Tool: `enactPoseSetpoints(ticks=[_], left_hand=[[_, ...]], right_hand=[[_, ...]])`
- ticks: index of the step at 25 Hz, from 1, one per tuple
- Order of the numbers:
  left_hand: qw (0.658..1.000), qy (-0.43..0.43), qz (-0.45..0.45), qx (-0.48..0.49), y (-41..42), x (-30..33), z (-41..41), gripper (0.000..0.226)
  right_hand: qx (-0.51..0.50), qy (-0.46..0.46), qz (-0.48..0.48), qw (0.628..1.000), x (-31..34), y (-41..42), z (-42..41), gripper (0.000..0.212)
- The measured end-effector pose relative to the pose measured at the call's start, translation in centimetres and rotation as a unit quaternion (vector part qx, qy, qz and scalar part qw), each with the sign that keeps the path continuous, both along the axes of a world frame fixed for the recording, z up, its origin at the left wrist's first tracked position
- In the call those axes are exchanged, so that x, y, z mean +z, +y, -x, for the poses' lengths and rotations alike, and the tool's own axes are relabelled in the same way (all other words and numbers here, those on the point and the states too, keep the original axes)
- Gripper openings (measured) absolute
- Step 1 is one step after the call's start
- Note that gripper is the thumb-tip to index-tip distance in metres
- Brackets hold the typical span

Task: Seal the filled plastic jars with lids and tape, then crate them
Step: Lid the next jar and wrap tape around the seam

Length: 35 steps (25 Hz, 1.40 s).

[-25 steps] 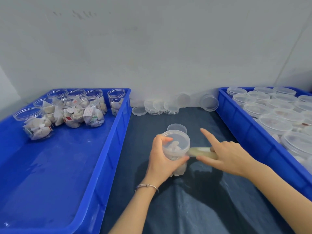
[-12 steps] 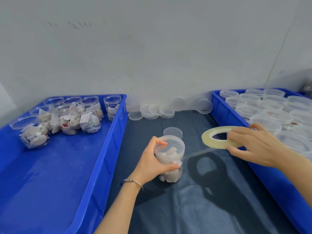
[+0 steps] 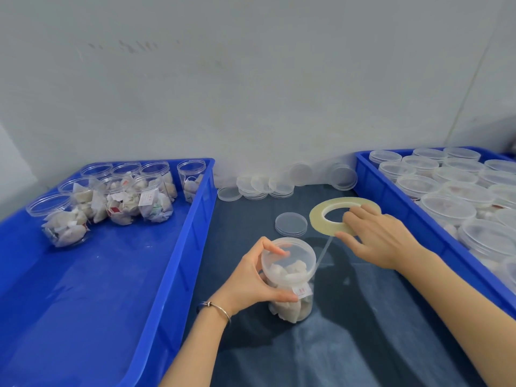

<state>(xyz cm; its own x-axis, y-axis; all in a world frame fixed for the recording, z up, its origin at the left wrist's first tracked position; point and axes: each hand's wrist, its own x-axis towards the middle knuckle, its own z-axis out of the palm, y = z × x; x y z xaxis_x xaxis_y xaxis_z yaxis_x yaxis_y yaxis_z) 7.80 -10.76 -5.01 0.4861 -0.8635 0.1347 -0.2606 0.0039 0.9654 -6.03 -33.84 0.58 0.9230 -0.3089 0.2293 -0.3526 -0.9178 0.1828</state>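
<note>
Head view: clear plastic jar upright on dark cloth between two blue crates, packed with white sachets, small red-printed tag at side, translucent lid on top. Left hand wrapped round jar, thumb low on wall, fingertips curled over lid edge. Right hand pinching yellowish tape roll, held raised beyond the jar, fingers over the ring, thumb beneath. Thin tape strip stretched from roll down to lid rim. Loose lids stacked on cloth just behind jar; more lids against wall. Left crate with open filled jars at far end. Right crate full of lidded jars.
</note>
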Motion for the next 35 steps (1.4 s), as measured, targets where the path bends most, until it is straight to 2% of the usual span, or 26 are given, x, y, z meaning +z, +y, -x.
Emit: enactPoseSetpoints(ticks=[7,11,13,16,20,22,25,29,32,35], left_hand=[[1.000,0.007,-0.006,-0.025,0.2,0.1,-0.1,0.063],[0.999,0.019,-0.017,-0.039,0.2,0.2,-0.2,0.083],[0.998,0.040,-0.025,-0.038,0.4,0.4,-0.4,0.084],[0.999,0.052,0.004,0.001,1.0,0.5,-0.1,0.083],[0.990,0.020,0.046,0.129,2.2,0.6,1.1,0.079],[0.987,0.017,0.049,0.151,3.0,1.0,1.6,0.080],[0.993,-0.059,-0.021,0.101,2.3,2.2,3.8,0.082],[0.954,-0.195,-0.115,0.198,-0.3,3.5,5.7,0.091],[0.925,-0.286,-0.203,0.147,-0.8,4.8,4.0,0.084],[0.917,-0.308,-0.246,0.059,-0.7,6.4,1.9,0.076]], right_hand=[[-0.001,-0.003,-0.013,1.000,-0.9,2.2,-3.3,0.034],[0.044,0.007,-0.044,0.998,-1.3,3.9,-5.1,0.038],[0.048,0.013,-0.044,0.998,-1.3,4.4,-5.2,0.040],[0.060,0.027,-0.047,0.997,-1.4,4.4,-4.5,0.036],[0.066,0.036,-0.079,0.994,-1.4,4.2,-2.7,0.030],[0.067,0.046,-0.077,0.994,-1.2,4.1,-1.8,0.029],[0.091,0.041,-0.071,0.992,-0.7,4.5,-0.7,0.031],[0.096,0.041,-0.038,0.994,0.1,5.1,0.6,0.040],[0.081,0.045,-0.024,0.995,1.0,3.8,1.8,0.039],[0.077,0.044,0.001,0.996,1.7,2.9,2.9,0.048]])
